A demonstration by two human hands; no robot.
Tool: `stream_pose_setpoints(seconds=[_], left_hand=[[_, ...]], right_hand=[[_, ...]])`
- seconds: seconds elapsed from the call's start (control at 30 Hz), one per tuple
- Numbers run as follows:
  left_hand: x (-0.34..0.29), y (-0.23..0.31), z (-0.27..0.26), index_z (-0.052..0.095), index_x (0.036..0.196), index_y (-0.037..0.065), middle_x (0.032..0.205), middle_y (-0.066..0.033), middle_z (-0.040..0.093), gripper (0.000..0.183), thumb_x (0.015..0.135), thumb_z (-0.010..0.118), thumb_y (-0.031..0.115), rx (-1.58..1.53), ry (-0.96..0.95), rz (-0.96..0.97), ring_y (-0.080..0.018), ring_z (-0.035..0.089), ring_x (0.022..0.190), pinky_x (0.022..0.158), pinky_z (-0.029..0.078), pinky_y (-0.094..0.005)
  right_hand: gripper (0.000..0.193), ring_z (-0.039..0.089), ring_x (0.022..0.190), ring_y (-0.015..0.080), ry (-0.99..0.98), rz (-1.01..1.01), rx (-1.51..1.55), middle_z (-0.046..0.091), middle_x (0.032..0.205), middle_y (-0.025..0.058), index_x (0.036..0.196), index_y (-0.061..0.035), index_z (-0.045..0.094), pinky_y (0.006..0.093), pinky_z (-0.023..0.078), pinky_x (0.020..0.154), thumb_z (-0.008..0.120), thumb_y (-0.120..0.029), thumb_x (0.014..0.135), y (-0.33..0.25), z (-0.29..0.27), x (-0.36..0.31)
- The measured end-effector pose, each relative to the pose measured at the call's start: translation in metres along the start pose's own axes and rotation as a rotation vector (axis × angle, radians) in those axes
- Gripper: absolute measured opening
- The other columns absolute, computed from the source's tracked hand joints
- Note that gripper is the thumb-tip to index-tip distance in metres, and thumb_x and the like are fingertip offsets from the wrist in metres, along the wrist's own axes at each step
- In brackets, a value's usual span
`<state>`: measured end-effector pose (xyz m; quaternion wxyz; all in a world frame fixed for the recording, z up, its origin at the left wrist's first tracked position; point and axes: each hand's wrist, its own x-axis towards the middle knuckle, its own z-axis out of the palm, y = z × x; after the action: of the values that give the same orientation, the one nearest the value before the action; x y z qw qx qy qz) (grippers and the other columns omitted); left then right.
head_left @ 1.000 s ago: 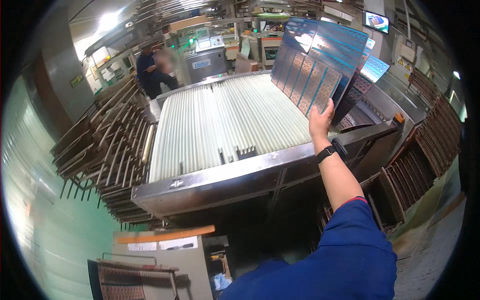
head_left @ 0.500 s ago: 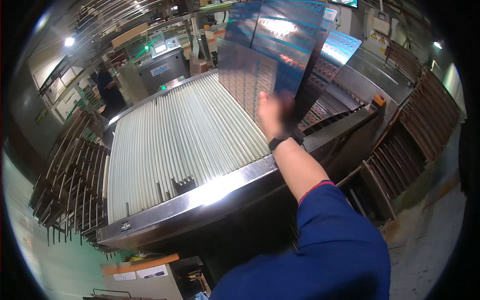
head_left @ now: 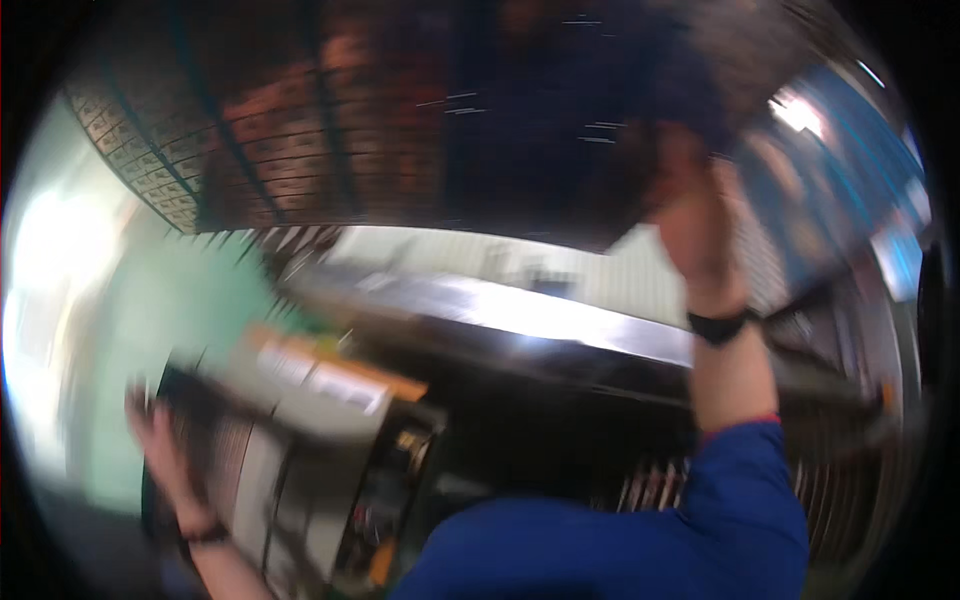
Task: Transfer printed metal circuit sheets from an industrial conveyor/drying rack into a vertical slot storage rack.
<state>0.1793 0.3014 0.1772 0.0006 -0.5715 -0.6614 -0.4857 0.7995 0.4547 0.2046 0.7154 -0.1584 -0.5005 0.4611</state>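
Note:
A large, dark circuit board panel [head_left: 290,130], patterned in copper tones with dark lines, spans the top of the view. My right hand [head_left: 695,225], a black band at its wrist, is closed on this panel near its lower right edge. Motion smears the fingers there. Beyond that hand, at the right, stands another shiny bluish panel [head_left: 825,165]; whether the hand touches it I cannot tell. My left hand [head_left: 165,450], with a dark wristband, is low at the left with fingers apart and nothing in it, in front of a dark rack-like shape [head_left: 200,420].
Below the panel lies a bed of pale slats [head_left: 625,285] with a shiny metal front edge [head_left: 520,318]. A grey cabinet [head_left: 330,440] with an orange strip [head_left: 400,383] and an open compartment stands below. A slotted rack [head_left: 660,485] is at lower right.
The view has turned. The large panel now covers the top of the view, over much of the slats, with my right hand on it. My left hand has come into view at lower left.

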Motion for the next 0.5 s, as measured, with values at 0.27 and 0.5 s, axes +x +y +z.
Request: stream_pose_setpoints(seconds=[0.27, 0.5], left_hand=[[-0.075, -0.004, -0.129, 0.056, 0.123, 0.006, 0.12, -0.0056, 0.061, 0.03, 0.094, 0.062, 0.009, -0.288, 0.465, -0.02, -0.0219, 0.056, 0.114, 0.096, 0.046, -0.0373], [-0.159, -0.112, -0.224, 0.06, 0.111, 0.001, 0.107, -0.0055, 0.066, 0.022, 0.09, 0.065, 0.006, -0.001, 0.666, -0.415, -0.0139, 0.06, 0.097, 0.087, 0.046, -0.0291]], right_hand=[[0.045, 0.055, 0.126, 0.0307, -0.623, 0.207, 0.216, 0.057, 0.134, 0.0176, 0.139, -0.0051, 0.05, 0.0427, 0.038, 0.112, 0.052, -0.031, 0.101, 0.075, 0.168, 0.041], [0.034, 0.058, 0.109, 0.013, -0.758, 0.097, -0.091, 0.063, 0.12, 0.006, 0.131, -0.0007, 0.053, 0.0269, 0.044, 0.096, 0.055, -0.012, 0.099, 0.204, 0.395, 0.005]])
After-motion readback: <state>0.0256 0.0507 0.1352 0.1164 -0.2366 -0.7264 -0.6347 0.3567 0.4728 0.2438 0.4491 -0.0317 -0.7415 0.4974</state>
